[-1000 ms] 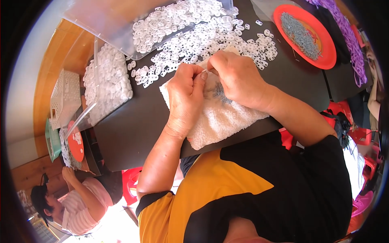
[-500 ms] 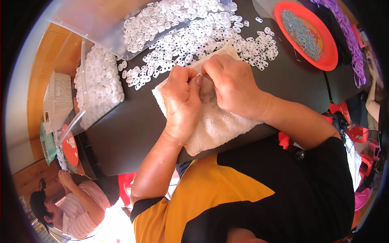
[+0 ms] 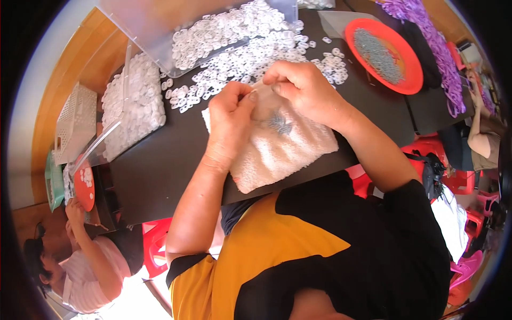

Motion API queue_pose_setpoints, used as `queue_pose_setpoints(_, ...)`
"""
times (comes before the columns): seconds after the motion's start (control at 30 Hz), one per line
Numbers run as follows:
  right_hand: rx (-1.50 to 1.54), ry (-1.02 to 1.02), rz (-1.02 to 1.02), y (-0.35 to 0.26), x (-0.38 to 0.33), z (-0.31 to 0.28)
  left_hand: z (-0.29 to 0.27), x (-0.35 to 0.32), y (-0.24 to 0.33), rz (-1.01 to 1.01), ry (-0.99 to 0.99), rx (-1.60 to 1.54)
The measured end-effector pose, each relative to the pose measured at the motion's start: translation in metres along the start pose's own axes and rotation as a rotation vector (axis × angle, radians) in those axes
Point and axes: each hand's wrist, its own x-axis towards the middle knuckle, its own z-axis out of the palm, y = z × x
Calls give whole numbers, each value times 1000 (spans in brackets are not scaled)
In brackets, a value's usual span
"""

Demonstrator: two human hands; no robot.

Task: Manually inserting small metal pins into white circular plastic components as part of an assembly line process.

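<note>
My left hand and my right hand meet above a cream towel spread on the black table. Their fingertips pinch together on something very small; I cannot make out what it is. A little heap of small grey metal pieces lies on the towel just under the hands. Behind the hands spreads a wide scatter of white plastic rings.
A red plate with grey metal pieces sits at the back right, beside purple strands. Clear plastic trays of white rings stand at the left, with a white basket. Other people work at lower left and far right.
My hands have parted slightly and lifted toward the towel's far edge, uncovering the small heap of grey metal pieces on the towel.
</note>
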Motion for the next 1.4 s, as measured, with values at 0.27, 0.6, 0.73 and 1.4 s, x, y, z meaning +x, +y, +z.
queue_pose_setpoints(0.27, -774, -88, 264, 5, -5, -87, -9, -5, 16, -94, 9, -87)
queue_pose_setpoints(0.6, -761, -85, 328, 14, 16, -53, -1, -2, 0, 76, -79, -32)
queue_pose_setpoints(0.73, -678, 13, 11, -7, 13, -42, -6, -1, 1, 21, -99, -72)
queue_pose_setpoints(1.4, -883, -184, 4, 26, 61, -28, -7, 1, 1, 40, -118, -62)
